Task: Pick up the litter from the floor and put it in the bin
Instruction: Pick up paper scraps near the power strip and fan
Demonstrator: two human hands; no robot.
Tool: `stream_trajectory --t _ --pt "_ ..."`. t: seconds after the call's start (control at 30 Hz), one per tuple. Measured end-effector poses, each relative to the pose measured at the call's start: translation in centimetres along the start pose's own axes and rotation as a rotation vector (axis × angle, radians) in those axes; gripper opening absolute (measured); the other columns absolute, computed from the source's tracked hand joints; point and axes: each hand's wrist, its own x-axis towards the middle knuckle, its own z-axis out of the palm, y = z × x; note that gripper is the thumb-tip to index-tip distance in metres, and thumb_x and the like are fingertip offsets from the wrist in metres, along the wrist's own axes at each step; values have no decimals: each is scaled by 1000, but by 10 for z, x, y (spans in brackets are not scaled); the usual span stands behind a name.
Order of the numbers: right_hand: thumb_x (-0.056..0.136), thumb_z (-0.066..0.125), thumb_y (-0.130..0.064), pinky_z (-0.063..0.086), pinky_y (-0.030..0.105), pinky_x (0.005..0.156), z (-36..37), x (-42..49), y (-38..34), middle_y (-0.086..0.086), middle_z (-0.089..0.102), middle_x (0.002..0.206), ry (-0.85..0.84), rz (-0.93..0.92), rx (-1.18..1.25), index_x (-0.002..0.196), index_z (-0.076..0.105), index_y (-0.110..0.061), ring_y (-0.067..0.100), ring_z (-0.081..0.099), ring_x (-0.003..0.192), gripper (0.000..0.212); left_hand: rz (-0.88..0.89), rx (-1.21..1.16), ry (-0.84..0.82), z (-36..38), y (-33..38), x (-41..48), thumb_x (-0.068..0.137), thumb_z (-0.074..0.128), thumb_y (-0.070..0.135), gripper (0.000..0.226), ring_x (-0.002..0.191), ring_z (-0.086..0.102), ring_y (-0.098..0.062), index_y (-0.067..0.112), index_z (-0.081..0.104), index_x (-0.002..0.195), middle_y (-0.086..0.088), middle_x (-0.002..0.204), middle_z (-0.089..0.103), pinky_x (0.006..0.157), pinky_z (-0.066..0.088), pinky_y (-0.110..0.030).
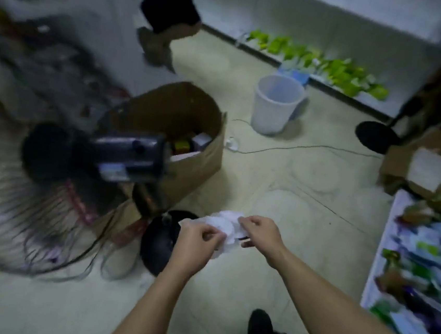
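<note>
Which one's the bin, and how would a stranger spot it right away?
Start at the far wall lined with green packets. On the floor just in front stands the bin, an upright pale round bucket, open-topped. Unlike the brown cardboard box to its left, it is plastic, whitish and looks empty.

A cluttered home storeroom: standing fan (57,177), cardboard box (188,147) and plastic bin (274,107) on tiled floor (306,189).

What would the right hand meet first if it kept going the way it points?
The crumpled white paper that the right hand already grips, then the left hand on its other side. Depth is unclear.
</note>
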Motion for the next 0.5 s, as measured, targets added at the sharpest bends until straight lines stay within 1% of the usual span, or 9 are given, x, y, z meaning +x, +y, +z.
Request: stream_trajectory --t 0.07,0.13,0.2,0.23,0.3,0.33,0.37,0.43,0.5 --pt "83 64 -22 59 33 57 -53 20 -4 6 67 73 69 8 134 70 70 -16 22 68 65 15 41 66 -50 42 60 36 82 67 25 12 72 66 -5 18 76 85 8 78 73 67 52 -21" --pt "83 62 -10 57 27 54 -112 35 -10 4 66 80 145 -3 228 73 70 -19 20 67 69 16 66 117 -39 81 116 72 80 70 23 12 77 67 -8 18 76 90 3 84 74 74 53 -24" --pt "81 59 -3 58 25 55 -178 51 -20 1 65 86 232 -43 294 78 71 -20 17 66 70 21 100 88 -41 116 168 104 79 71 20 16 78 68 -11 19 74 95 -1 87 74 75 56 -30" --pt "81 58 -3 59 27 57 -210 59 -26 0 64 89 280 -58 309 84 71 -20 18 67 73 22 127 76 -41 131 192 119 79 71 18 22 80 68 -11 19 70 100 0 90 72 75 57 -31" --pt "82 58 -5 61 29 59 -270 71 -38 -3 62 91 378 -77 322 95 67 -23 19 66 78 25 177 69 -38 155 232 144 79 70 15 33 85 67 -12 19 65 112 3 96 68 77 56 -30" --pt "82 59 -6 61 29 60 -295 78 -44 -5 62 90 421 -84 328 98 64 -24 17 66 79 24 195 74 -48 164 249 157 80 69 14 34 86 67 -13 19 64 113 3 97 68 77 56 -29" --pt "83 60 -7 61 30 61 -316 85 -49 -3 63 89 457 -86 330 97 64 -23 17 66 78 22 213 92 -66 173 264 170 80 68 13 30 85 67 -13 18 67 110 3 96 69 75 54 -27" --pt "82 60 -9 61 34 65 -351 103 -58 4 68 86 504 -81 318 87 67 -19 19 68 74 13 236 138 -96 187 289 199 82 66 12 17 81 66 -13 18 72 97 2 92 71 70 50 -24" --pt "81 60 -10 62 38 67 -378 126 -71 6 70 80 542 -77 314 78 69 -17 22 69 71 12 251 165 -96 197 309 232 83 66 14 13 82 64 -11 16 73 94 4 93 70 71 47 -24"
